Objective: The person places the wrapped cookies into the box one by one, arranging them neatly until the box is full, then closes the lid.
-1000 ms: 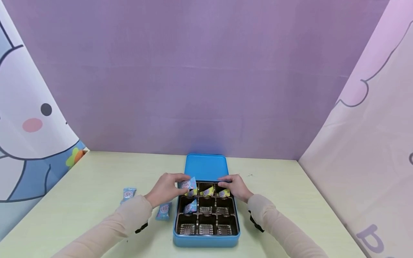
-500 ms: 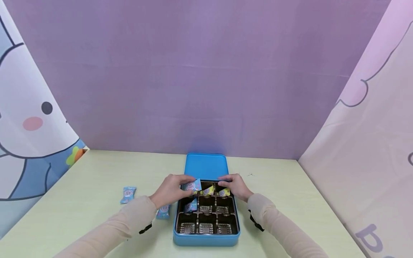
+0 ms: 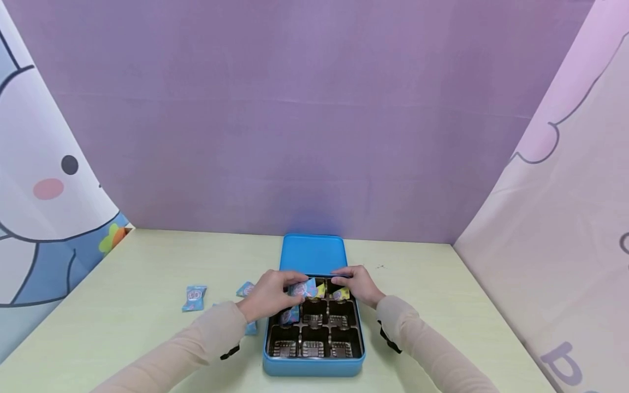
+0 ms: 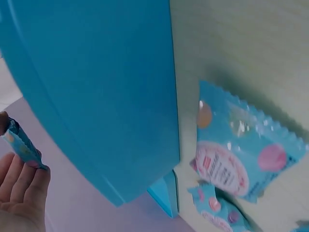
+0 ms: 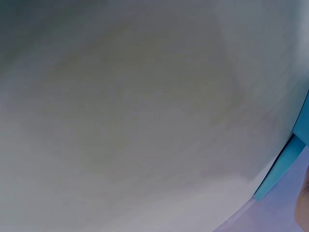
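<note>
Over the upper-left compartments of a blue tin [image 3: 313, 368], my left hand [image 3: 269, 295] pinches a blue-wrapped candy [image 3: 303, 287] between thumb and fingers. In the left wrist view the same hand [image 4: 21, 191] holds that candy [image 4: 23, 147] by its wrapper. The tin's brown insert is split into several compartments. Yellow candies [image 3: 340, 294] sit in the far row, partly hidden, and one blue candy [image 3: 290, 315] lies in the middle row's left compartment. My right hand [image 3: 361, 285] grips the tin's far right corner; in the right wrist view only a sliver of it [image 5: 303, 208] appears.
The blue lid [image 3: 313, 254] lies behind the tin. Left of the tin, blue candies lie on the table [image 3: 147, 284]: one farther left [image 3: 195, 298], others partly behind my left arm, including a candy [image 3: 245, 289]. A purple backdrop [image 3: 304, 120] rises behind the table.
My left hand has moved right over the tin, carrying the blue candy from the far left compartment toward the middle one. The right hand has stayed at the corner.
</note>
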Tool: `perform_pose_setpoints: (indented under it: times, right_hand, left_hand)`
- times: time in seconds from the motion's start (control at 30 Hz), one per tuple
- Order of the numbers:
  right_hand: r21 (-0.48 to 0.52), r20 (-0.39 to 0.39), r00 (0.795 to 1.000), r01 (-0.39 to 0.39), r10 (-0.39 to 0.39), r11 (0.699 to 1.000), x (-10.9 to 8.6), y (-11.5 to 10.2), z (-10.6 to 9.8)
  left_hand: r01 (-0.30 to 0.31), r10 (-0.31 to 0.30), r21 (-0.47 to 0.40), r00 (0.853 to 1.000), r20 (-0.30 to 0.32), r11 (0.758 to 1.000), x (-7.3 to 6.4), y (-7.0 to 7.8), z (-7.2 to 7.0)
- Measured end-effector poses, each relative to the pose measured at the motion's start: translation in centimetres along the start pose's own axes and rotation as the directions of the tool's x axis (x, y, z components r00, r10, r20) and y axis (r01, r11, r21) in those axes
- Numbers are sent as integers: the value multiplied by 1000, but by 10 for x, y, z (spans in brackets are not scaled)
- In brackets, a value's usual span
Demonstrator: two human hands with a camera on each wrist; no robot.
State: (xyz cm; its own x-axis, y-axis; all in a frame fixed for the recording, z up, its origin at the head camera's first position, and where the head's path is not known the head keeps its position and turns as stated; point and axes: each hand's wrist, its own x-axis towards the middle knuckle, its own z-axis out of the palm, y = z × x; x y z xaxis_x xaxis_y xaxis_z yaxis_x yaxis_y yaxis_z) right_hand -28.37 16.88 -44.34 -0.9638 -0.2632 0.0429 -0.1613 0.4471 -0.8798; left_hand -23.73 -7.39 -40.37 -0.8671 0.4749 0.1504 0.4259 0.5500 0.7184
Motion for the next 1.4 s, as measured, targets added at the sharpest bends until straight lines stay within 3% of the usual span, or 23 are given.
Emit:
perform_pose_setpoints:
  times: [0.13, 0.5, 0.77, 1.03, 1.4]
  right_hand:
    - [-1, -13, 1000, -6, 6, 1000, 10, 17, 2]
    - [10, 5, 1000, -7, 7, 1000, 12, 19, 1]
    - [-21, -11, 1000, -6, 6, 1000, 12, 18, 2]
    - [-8, 0, 1000, -13, 13, 1000, 9, 17, 2]
    - [-16, -5, 1000, -11, 10, 1000, 9, 19, 3]
  left_hand:
    - [-13, 14, -26, 999, 36, 1000, 0, 2, 5]
    - [-32, 34, -21, 993, 109, 999, 3, 5, 18]
    - [1, 21, -122, 985, 172, 993, 7, 0, 28]
    - [9, 11, -118, 985, 170, 993, 7, -3, 33]
    - [-56, 64, -57, 987, 147, 997, 4, -3, 36]
